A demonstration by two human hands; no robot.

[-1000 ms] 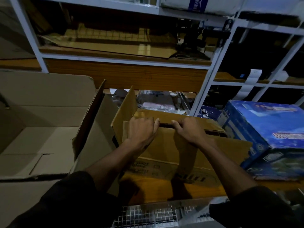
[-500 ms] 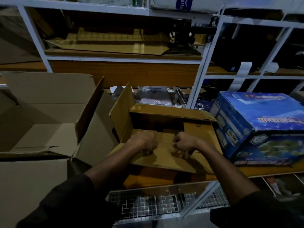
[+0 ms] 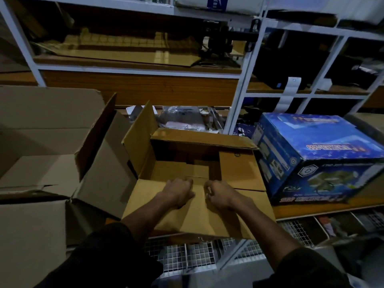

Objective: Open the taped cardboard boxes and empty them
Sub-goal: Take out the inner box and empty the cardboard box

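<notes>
A small brown cardboard box (image 3: 239, 171) sits on the wooden shelf in front of me, its flaps spread open. The near flap (image 3: 199, 213) is folded down toward me. My left hand (image 3: 179, 191) and my right hand (image 3: 219, 194) lie side by side at that flap's hinge edge, fingers curled over the edge into the box. Inside the box I see only brown cardboard pieces in shadow. The fingertips are hidden behind the flap's edge.
A large open cardboard box (image 3: 47, 154) stands at the left, touching the small box's left flap. A blue printed carton (image 3: 315, 154) sits at the right. Plastic-wrapped items (image 3: 182, 119) lie behind. White shelf posts (image 3: 241, 94) rise behind; a wire mesh basket (image 3: 191, 256) is below.
Both hands pulled the near flap down from upright to flat toward me, which opened the box top. The hands came closer together and lower.
</notes>
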